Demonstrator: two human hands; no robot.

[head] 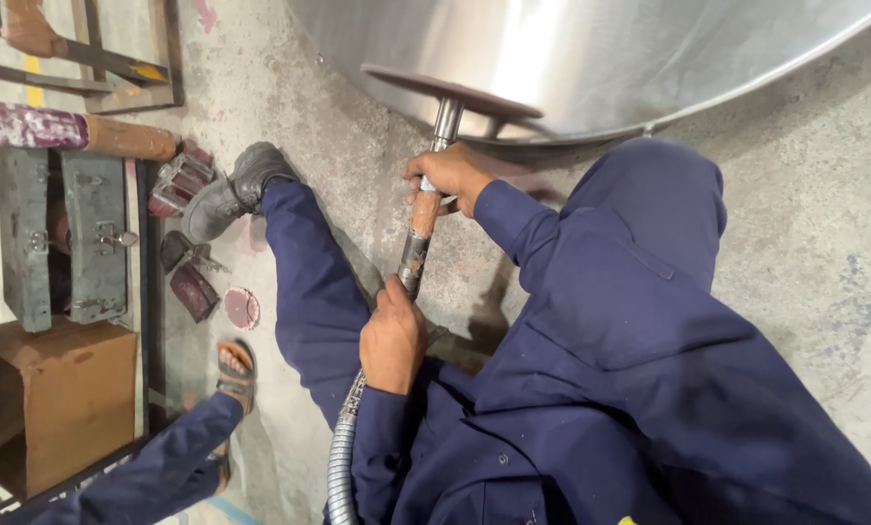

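At far left a brown cardboard box (61, 394) sits on the floor below a grey metal case (61, 233) with latches. Beside these lie a small reddish disc (241, 307) and a dark shoe (229, 190) on an outstretched leg in blue trousers. Lower down, a sandalled foot (235, 367) is planted on the concrete floor (805, 253).

At centre, the left hand (393, 340) is closed in a full fist around the lower end of the tool handle (418, 233), knuckles up, at the point where the ribbed metal hose (342, 457) joins it. The forearm rises from the lower frame in a blue sleeve.

Further up, the right hand (450, 175) wraps the handle's upper end, fingers curled tight, wrist bent, elbow out to the right. The handle runs steeply up to a flat round abrasive disc (450, 92), which is pressed against the curved polished steel vessel (591, 53) at top right.
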